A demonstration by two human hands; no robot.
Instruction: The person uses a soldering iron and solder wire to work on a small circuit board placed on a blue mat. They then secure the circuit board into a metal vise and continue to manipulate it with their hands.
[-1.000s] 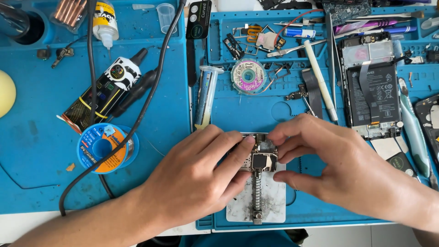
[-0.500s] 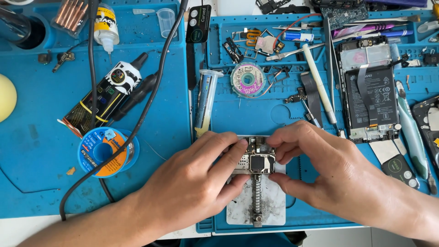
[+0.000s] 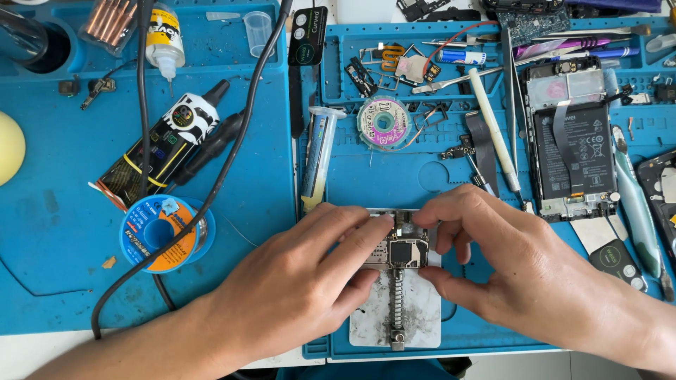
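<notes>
A small phone circuit board point(image 3: 403, 251) with a square black chip lies across a metal board holder point(image 3: 394, 317) that has a spring down its middle. My left hand point(image 3: 299, 281) grips the board's left end with thumb and fingers. From the other side, my right hand point(image 3: 507, 264) pinches the board's right end, fingers over its top edge and thumb below. Both hands rest low on the blue work mat point(image 3: 63, 232) near its front edge.
An opened phone point(image 3: 572, 144) with its battery showing lies at right. A solder wire spool point(image 3: 163, 232), a black glue tube point(image 3: 165, 144), a syringe point(image 3: 317, 158), a small wick reel point(image 3: 384, 123), tweezers and small parts surround the holder. A black cable point(image 3: 232, 151) crosses the mat.
Both hands have kept hold of the board on the holder, with the fingers shifting slightly along its top edge. The view has drifted a little.
</notes>
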